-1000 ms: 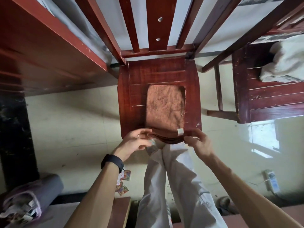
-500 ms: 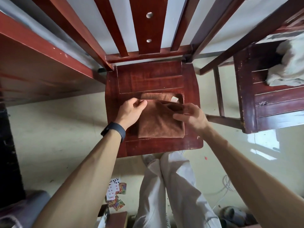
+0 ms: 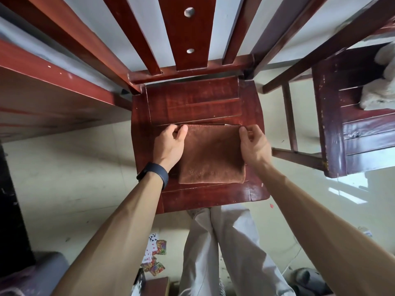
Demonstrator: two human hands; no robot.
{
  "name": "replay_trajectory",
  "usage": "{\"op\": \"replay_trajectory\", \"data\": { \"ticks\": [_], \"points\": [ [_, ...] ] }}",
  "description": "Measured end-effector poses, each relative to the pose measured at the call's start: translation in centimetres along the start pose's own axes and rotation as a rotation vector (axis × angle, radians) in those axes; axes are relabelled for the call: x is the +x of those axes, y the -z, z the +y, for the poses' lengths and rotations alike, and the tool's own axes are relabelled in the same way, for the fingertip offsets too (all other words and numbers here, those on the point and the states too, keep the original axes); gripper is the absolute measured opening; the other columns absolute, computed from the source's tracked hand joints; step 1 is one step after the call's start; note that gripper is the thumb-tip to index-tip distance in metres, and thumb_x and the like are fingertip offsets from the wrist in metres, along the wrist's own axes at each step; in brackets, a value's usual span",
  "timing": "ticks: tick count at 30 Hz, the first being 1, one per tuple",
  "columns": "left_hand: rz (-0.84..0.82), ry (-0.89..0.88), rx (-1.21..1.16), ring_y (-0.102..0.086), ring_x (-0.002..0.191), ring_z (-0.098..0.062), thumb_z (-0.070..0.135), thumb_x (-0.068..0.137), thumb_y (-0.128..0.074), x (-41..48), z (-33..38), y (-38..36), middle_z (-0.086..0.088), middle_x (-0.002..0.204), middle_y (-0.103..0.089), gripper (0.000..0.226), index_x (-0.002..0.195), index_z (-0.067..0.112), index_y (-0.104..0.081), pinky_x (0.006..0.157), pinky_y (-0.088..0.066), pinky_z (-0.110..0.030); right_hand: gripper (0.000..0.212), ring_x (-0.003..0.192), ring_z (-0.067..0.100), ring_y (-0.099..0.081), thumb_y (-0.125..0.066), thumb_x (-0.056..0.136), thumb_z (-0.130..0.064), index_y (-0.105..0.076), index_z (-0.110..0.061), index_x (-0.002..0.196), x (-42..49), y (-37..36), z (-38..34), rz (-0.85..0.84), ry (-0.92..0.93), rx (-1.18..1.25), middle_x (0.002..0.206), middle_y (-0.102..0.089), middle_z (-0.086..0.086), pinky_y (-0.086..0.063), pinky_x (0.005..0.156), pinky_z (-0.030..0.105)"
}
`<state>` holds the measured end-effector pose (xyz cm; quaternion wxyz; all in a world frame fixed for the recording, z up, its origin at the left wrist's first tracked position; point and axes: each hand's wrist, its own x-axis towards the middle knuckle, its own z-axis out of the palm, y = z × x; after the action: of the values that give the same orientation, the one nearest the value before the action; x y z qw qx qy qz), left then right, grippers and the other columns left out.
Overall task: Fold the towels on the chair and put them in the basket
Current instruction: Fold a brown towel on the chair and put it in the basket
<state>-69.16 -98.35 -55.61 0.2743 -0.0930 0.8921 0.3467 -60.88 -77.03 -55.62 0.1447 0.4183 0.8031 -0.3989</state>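
A brown towel (image 3: 210,154) lies folded in a neat rectangle on the seat of a red wooden chair (image 3: 192,103). My left hand (image 3: 171,144) pinches the towel's far left corner, thumb on top. At the far right corner my right hand (image 3: 253,144) pinches the cloth the same way. The folded edge lies toward me, near the seat's front. No basket is in view.
A second dark wooden chair (image 3: 333,129) stands at the right with a white cloth (image 3: 382,82) on its seat. A red wooden table edge (image 3: 53,69) runs along the left. Playing cards (image 3: 155,255) lie on the tiled floor by my legs.
The towel's near edge was lifted from the seat's front and carried away from me, folding it in half. Both hands now hold the far corners, and the towel lies flat and squared.
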Motion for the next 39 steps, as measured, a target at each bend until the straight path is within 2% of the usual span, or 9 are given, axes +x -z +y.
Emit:
{"op": "replay_trajectory", "data": {
  "ticks": [10, 13, 17, 20, 23, 27, 30, 34, 39],
  "points": [
    [0.102, -0.025, 0.219, -0.065, 0.093, -0.034, 0.059, 0.094, -0.048, 0.6, 0.2, -1.0, -0.006, 0.097, -0.072, 0.04, 0.104, 0.023, -0.06, 0.069, -0.047, -0.035, 0.036, 0.098, 0.033, -0.062, -0.04, 0.103, -0.047, -0.054, -0.015, 0.111, 0.7, -1.3, 0.0, 0.085, 0.042, -0.179, 0.106, -0.068, 0.01, -0.041, 0.076, 0.035],
    [0.246, -0.166, 0.291, -0.061, 0.094, -0.032, 0.053, 0.094, -0.05, -0.9, -0.1, -1.2, -0.008, 0.104, -0.064, 0.04, 0.112, 0.017, -0.054, 0.068, -0.047, -0.039, 0.033, 0.103, 0.032, -0.057, -0.046, 0.101, -0.046, -0.05, -0.015, 0.11, -0.6, -1.4, 0.2, 0.176, 0.068, -0.128, 0.109, -0.059, 0.008, -0.039, 0.083, 0.035],
    [0.244, -0.524, 0.484, -0.049, 0.129, -0.029, 0.04, 0.096, -0.051, -4.5, -1.5, -3.2, -0.01, 0.143, -0.05, 0.05, 0.139, 0.015, -0.051, 0.101, -0.041, -0.043, 0.037, 0.117, 0.028, -0.05, -0.051, 0.099, -0.034, -0.055, -0.014, 0.13, -4.1, -2.3, 0.7, 0.338, 0.35, -0.289, 0.13, -0.056, 0.01, -0.041, 0.098, 0.043],
    [0.051, -0.622, 0.592, -0.016, 0.152, -0.023, 0.039, 0.1, -0.043, -5.4, -2.5, -5.3, 0.002, 0.165, -0.02, 0.057, 0.154, 0.025, -0.032, 0.119, -0.021, -0.053, 0.052, 0.151, 0.021, -0.026, -0.041, 0.103, -0.033, -0.041, -0.018, 0.152, -5.1, -4.3, 1.6, 0.161, 0.549, -0.499, 0.162, -0.034, 0.004, -0.026, 0.118, 0.045],
    [0.031, -0.534, 0.66, -0.002, 0.154, -0.018, 0.046, 0.102, -0.036, -4.0, -4.1, -5.7, 0.008, 0.166, -0.005, 0.058, 0.157, 0.036, -0.019, 0.12, -0.009, -0.058, 0.06, 0.156, 0.018, -0.004, -0.031, 0.105, -0.044, -0.02, -0.024, 0.161, -3.3, -5.2, 3.2, 0.059, 0.542, -0.637, 0.169, -0.011, -0.001, -0.009, 0.124, 0.056],
    [0.065, -0.518, 0.677, 0.003, 0.153, -0.015, 0.048, 0.102, -0.033, -3.4, -5.2, -5.7, 0.008, 0.166, -0.001, 0.061, 0.158, 0.035, -0.011, 0.12, -0.005, -0.058, 0.065, 0.157, 0.023, -0.001, -0.025, 0.105, -0.048, -0.008, -0.02, 0.162, -2.4, -4.6, 5.1, 0.112, 0.425, -0.62, 0.17, -0.004, 0.004, -0.005, 0.124, 0.054],
    [0.116, -0.419, 0.64, -0.01, 0.153, -0.022, 0.047, 0.102, -0.034, -4.0, -4.2, -5.7, 0.001, 0.167, -0.005, 0.063, 0.158, 0.029, -0.014, 0.119, -0.014, -0.056, 0.066, 0.153, 0.028, -0.018, -0.031, 0.105, -0.047, -0.022, -0.011, 0.159, -3.5, -4.1, 4.3, 0.177, 0.268, -0.529, 0.167, -0.019, 0.009, -0.019, 0.123, 0.051],
    [0.262, -0.139, 0.316, -0.047, 0.125, -0.031, 0.041, 0.094, -0.055, -4.8, -2.3, -4.5, -0.014, 0.147, -0.04, 0.064, 0.152, 0.023, -0.034, 0.099, -0.045, -0.045, 0.053, 0.125, 0.03, -0.048, -0.056, 0.095, -0.042, -0.045, -0.016, 0.14, -4.5, -2.2, 1.8, 0.14, 0.064, -0.246, 0.138, -0.05, 0.01, -0.043, 0.103, 0.045],
    [0.085, 0.414, -0.099, -0.062, 0.111, -0.03, 0.032, 0.084, -0.071, -3.7, -0.5, -2.5, -0.009, 0.117, -0.067, 0.044, 0.123, 0.015, -0.058, 0.09, -0.049, -0.034, 0.048, 0.102, 0.027, -0.064, -0.074, 0.077, -0.038, -0.057, -0.017, 0.117, -2.3, -0.5, -0.3, -0.104, -0.397, 0.107, 0.106, -0.067, 0.002, -0.053, 0.093, 0.04]
  ]
}}
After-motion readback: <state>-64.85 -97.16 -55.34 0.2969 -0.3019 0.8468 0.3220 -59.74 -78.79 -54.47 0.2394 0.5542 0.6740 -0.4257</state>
